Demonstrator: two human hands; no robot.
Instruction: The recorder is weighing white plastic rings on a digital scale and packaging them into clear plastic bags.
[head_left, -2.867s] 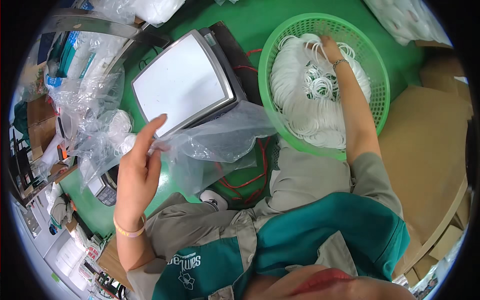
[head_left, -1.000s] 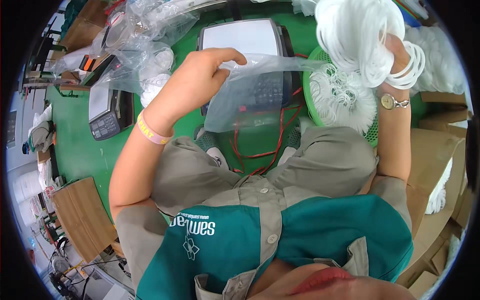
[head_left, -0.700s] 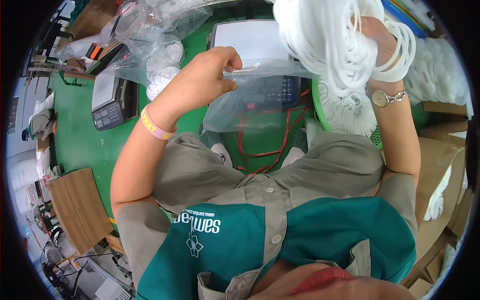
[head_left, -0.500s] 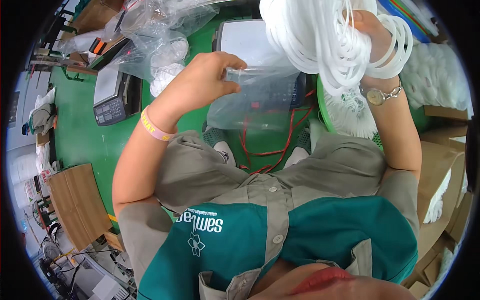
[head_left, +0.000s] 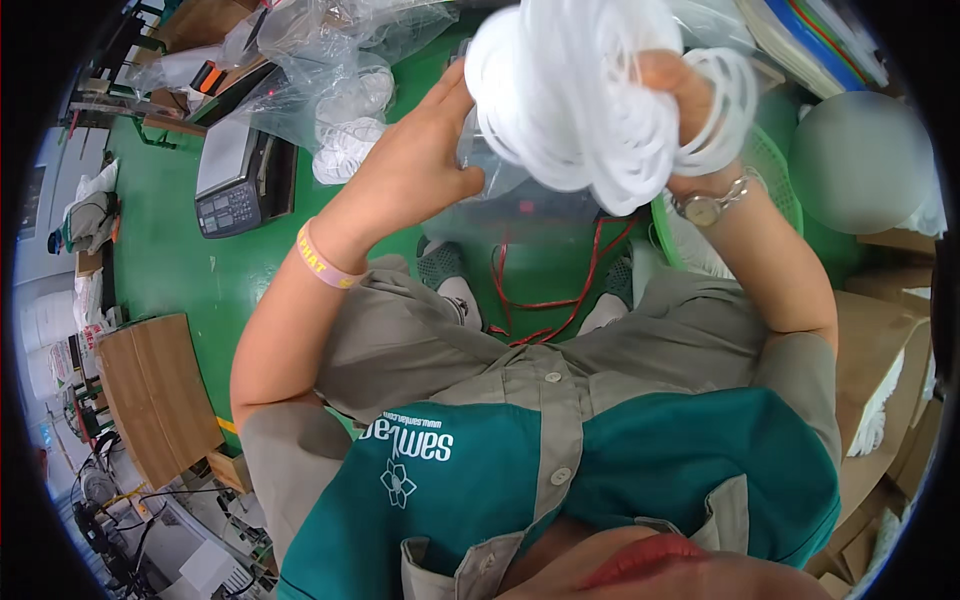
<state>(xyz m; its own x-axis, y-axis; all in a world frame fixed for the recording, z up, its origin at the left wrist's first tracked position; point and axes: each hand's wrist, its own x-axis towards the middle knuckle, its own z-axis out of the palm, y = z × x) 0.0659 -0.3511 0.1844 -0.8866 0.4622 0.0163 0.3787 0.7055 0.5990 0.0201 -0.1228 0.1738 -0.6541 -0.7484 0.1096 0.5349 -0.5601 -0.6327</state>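
Observation:
My right hand [head_left: 690, 100] is closed round a thick bundle of white flexible rings [head_left: 590, 110], smeared by motion. Several rings hang over its wrist side, near the watch. My left hand [head_left: 425, 155] holds the side of a clear plastic bag [head_left: 492, 180], with the thumb bent near the bag's edge. Its other fingertips are partly hidden behind the rings. The bundle hangs over the bag's upper part and covers the mouth. Under the bag stands a dark digital scale [head_left: 575, 212], mostly covered by rings and plastic.
A green basket [head_left: 785, 185] with white rings stands below my right forearm. A second scale [head_left: 228, 190] is at the left, beside bagged white bundles [head_left: 345, 150]. Red cord [head_left: 545, 307] lies between my feet. Cardboard boxes [head_left: 875, 330] stand at the right; a blurred pale shape [head_left: 865, 160] lies above them.
My right hand has moved left with the ring bundle, bringing it over the bag and near my left fingers. My left hand has shifted slightly, its fingers pointing more upward in the picture.

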